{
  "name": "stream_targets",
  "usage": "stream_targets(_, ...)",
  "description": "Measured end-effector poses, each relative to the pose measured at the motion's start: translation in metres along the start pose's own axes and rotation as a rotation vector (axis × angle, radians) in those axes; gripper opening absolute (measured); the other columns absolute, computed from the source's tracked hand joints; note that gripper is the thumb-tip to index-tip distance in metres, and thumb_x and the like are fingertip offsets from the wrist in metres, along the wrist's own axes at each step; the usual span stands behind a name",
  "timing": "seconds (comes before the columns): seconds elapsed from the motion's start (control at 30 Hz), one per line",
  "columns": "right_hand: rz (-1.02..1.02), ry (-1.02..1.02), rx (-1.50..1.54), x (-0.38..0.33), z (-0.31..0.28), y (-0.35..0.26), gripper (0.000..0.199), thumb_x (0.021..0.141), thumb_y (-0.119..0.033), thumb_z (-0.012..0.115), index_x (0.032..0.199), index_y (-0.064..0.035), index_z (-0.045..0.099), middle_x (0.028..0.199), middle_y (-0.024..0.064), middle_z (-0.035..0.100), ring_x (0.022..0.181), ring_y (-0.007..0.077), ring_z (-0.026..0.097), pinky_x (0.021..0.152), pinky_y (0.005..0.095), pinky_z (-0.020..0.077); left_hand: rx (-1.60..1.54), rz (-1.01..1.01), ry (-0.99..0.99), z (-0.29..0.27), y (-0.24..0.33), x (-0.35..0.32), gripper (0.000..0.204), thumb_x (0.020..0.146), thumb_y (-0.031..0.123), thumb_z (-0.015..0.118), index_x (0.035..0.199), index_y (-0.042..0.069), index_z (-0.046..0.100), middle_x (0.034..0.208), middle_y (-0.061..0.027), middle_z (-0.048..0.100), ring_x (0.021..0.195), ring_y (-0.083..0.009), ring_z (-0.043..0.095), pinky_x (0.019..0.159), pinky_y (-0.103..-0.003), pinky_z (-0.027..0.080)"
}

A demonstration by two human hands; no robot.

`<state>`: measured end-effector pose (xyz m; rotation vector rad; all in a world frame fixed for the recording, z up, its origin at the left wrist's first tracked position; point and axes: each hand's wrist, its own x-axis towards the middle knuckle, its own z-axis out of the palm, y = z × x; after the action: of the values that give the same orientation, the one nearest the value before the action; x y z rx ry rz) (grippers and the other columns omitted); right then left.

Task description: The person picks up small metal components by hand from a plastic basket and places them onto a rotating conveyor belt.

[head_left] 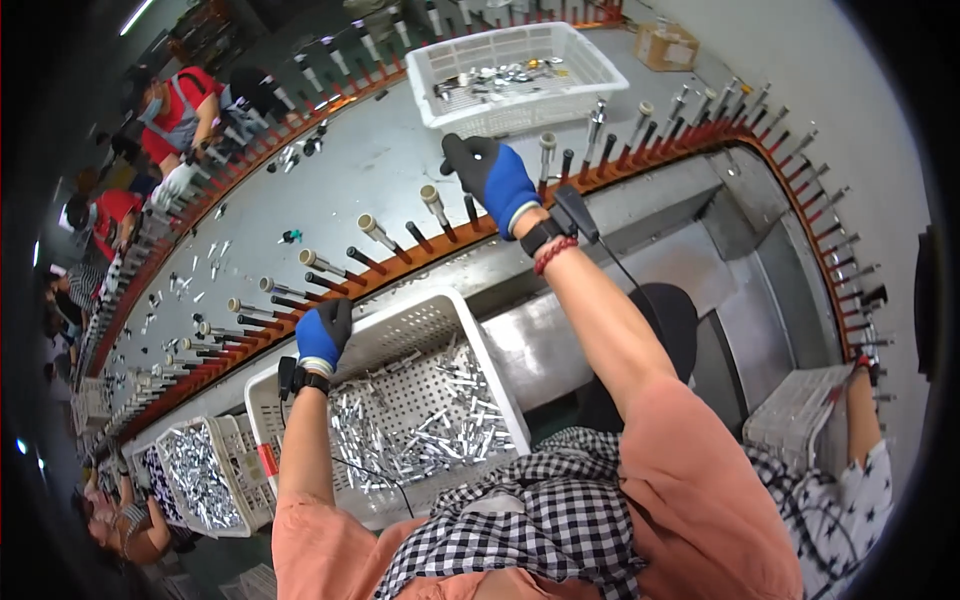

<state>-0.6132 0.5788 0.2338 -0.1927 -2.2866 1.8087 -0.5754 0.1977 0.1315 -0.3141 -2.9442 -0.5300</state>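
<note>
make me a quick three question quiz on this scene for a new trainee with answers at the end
1. True or false: the cardboard box sits to the right of the far white crate.
2. The white basket near the left hand holds: A) folded cloth, B) silvery metal pieces, C) glass bottles.
3. Which of the wearer's wrists has the red beaded bracelet?

Key: 1. True; 2. B; 3. The right

On my feed, I count two blue-and-black gloved hands [324,335] [490,178], one white plastic basket [500,122] on the grey metal table [350,165], one small brown cardboard box [667,48] and two co-workers in red tops [190,95]. The loose silver metal pieces [480,435] are too many to number.
</note>
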Motion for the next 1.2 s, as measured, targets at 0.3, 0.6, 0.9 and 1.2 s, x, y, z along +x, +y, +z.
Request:
stream_targets(0.3, -0.100, -0.174, 0.221, -0.068, 0.045, -0.038, 0.023, 0.105, -0.019, 0.066, 0.097, -0.0009, 0.076, 0.078, 0.0025, 0.072, 0.068, 0.0094, 0.062, 0.066, 0.0273, 0.0499, -0.082, 0.044, -0.147, 0.000, -0.006, 0.003, 0.028, 0.096, 0.035, 0.065, 0.096, 0.009, 0.076, 0.089, -0.0202, 0.073, 0.084, -0.0419, 0.071, 0.074, -0.051, 0.055)
stream_targets(0.6, -0.532, 0.201, -0.075, 0.015, -0.032, -0.011, 0.044, 0.111, -0.016, 0.050, 0.150, 0.0051, 0.054, 0.151, 0.0146, 0.060, 0.135, 0.0220, 0.057, 0.118, 0.0351, 0.0399, -0.041, -0.045, 0.025, -0.016, 0.003, -0.008, 0.038, 0.098, 0.040, 0.061, 0.084, 0.008, 0.076, 0.080, -0.0169, 0.072, 0.074, -0.0393, 0.069, 0.070, -0.052, 0.054)
stream_targets(0.9, -0.107, 0.026, -0.157, 0.029, -0.026, 0.039, 0.050, 0.108, -0.043, 0.057, 0.094, -0.0005, 0.079, 0.059, 0.0008, 0.057, 0.048, 0.0094, 0.044, 0.051, 0.0280, 0.0363, -0.036, -0.032, -0.042, -0.003, 0.006, -0.007, 0.038, 0.098, 0.040, 0.059, 0.081, 0.009, 0.073, 0.078, -0.0175, 0.071, 0.075, -0.0410, 0.068, 0.070, -0.054, 0.053)
stream_targets(1.2, -0.268, -0.638, -0.203, -0.106, 0.025, -0.064, 0.038, 0.100, -0.022, 0.070, 0.132, -0.0005, 0.069, 0.123, 0.0210, 0.075, 0.110, 0.0249, 0.074, 0.097, 0.0356, 0.0538, -0.049, 0.110, -0.054, 0.003, -0.028, 0.002, 0.029, 0.099, 0.034, 0.063, 0.088, 0.009, 0.074, 0.080, -0.0201, 0.071, 0.072, -0.0388, 0.071, 0.062, -0.050, 0.052)
